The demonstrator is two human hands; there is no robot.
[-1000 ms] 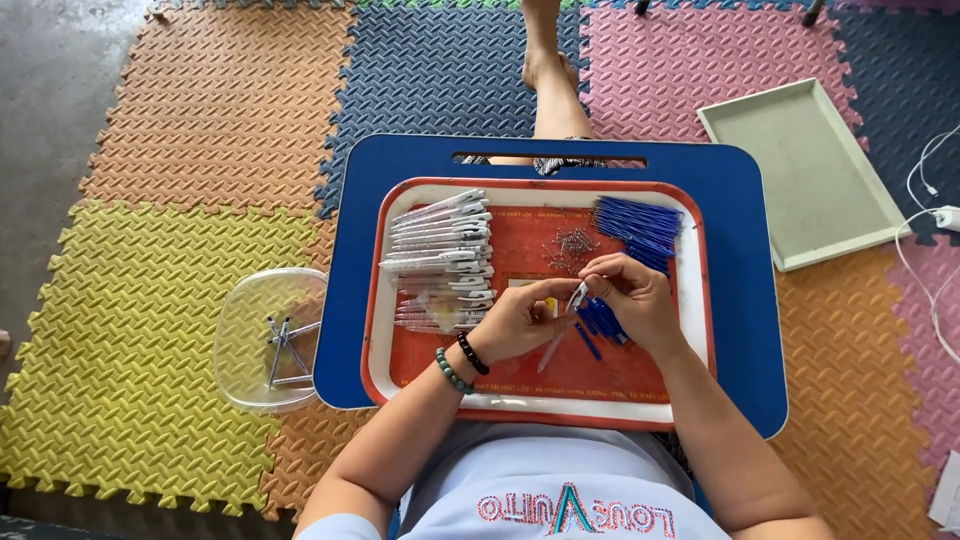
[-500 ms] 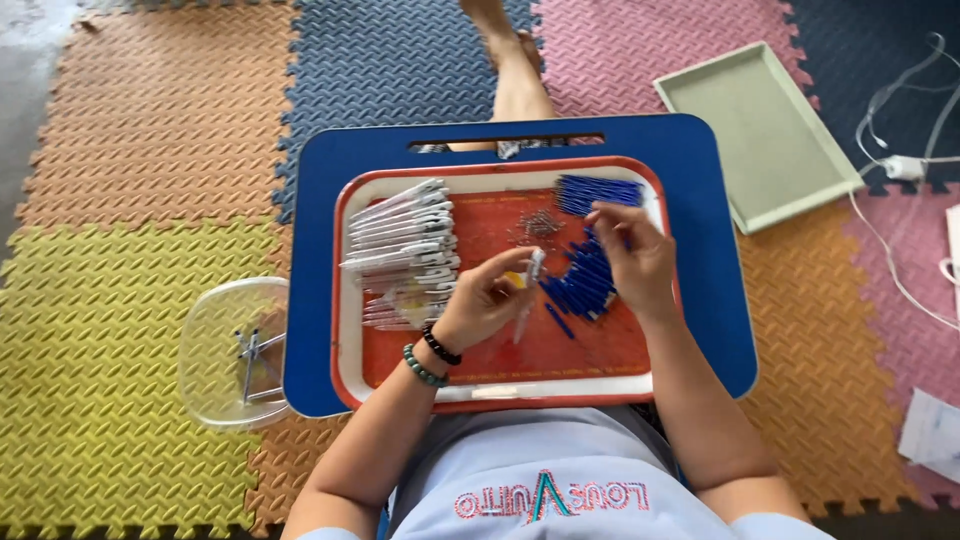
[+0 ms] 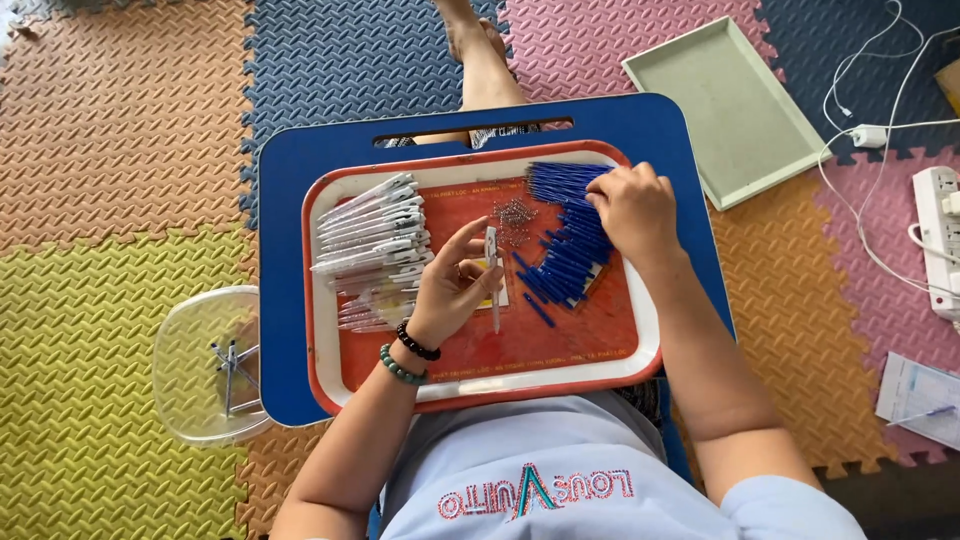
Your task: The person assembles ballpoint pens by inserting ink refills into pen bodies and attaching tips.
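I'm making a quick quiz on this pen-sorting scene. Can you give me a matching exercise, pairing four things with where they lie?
Things:
1. white pen barrels
2. blue refills
3. clear bowl
4. pale green tray

Places:
A. on the floor mats, up and to the right of the lap desk
B. right part of the red tray, under the right hand
C. left part of the red tray
D. on the floor mats, left of the lap desk

Pairs: 1-C, 2-B, 3-D, 4-A
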